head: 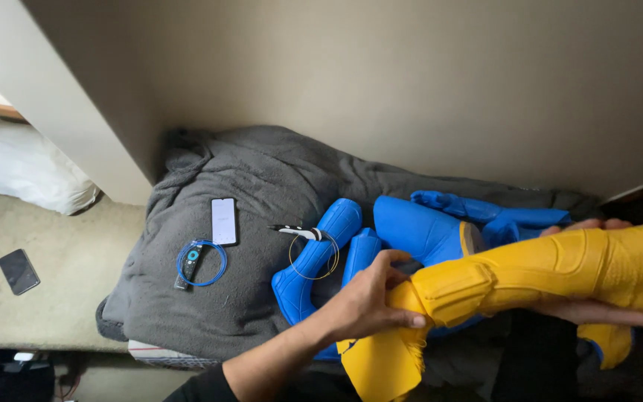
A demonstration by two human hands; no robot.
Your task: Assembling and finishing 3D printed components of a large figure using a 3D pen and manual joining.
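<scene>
Far left: dark phone (pixel 18 271) on the carpet (pixel 61 298), white pillow (pixel 16 167) behind it. Grey blanket (pixel 262 186) carries a black remote (pixel 190 262) inside a coiled blue cable (pixel 202 263), and a white phone (pixel 224 221) just beside them. Blue padded costume pieces (pixel 411 231) lie on the blanket's right half. Left hand (pixel 370 301) closed, pinching the end of the yellow padded costume sleeve (pixel 530 275). Right hand (pixel 597 309) flat under the sleeve, fingers extended, partly hidden.
</scene>
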